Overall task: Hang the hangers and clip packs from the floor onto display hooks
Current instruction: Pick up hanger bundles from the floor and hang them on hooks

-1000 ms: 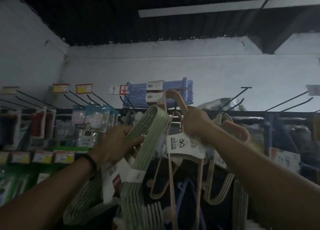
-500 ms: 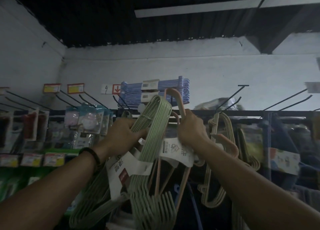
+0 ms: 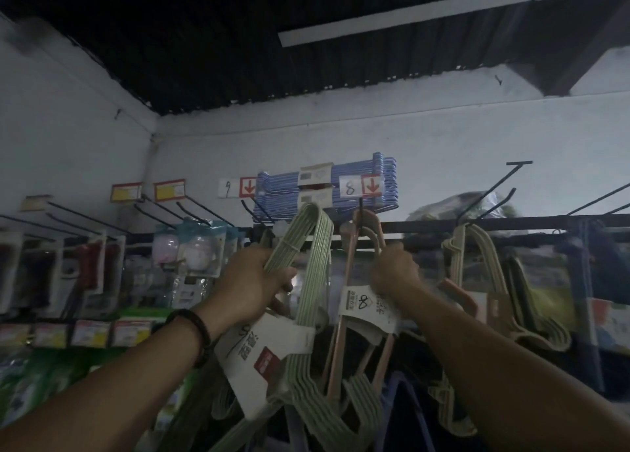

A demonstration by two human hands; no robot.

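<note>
The black display rack rail point(image 3: 477, 228) runs across the view, with wire prongs jutting out from it toward the person. The largest load is the green hanger pack point(image 3: 308, 247). The left hand point(image 3: 252, 281) holds it by the neck, fingers wrapped round the bunched wires just above its white paper sleeve point(image 3: 266, 352). The pack rises steeply, tilted a little rightward, and its hook tops reach the rail's front edge. Just beside it on the right hangs the slimmer pink hanger pack point(image 3: 364, 226), its long axis near vertical. The right hand point(image 3: 395, 269) clamps round its neck directly above the label point(image 3: 366, 306). The move turns on the display hook point(image 3: 360, 209) below the price tag marked 8 point(image 3: 351, 188). That prong sits straight above the right hand's grip, and the pink pack's curved top meets its tip. I cannot tell whether the curve is already seated over the wire. The right hand is plainly the nearer one. Finishing likely means sliding the pink hooks back along the prong toward the rail, while the green pack waits up and left of it. A beige hanger bundle point(image 3: 477, 264) hangs further right.
</note>
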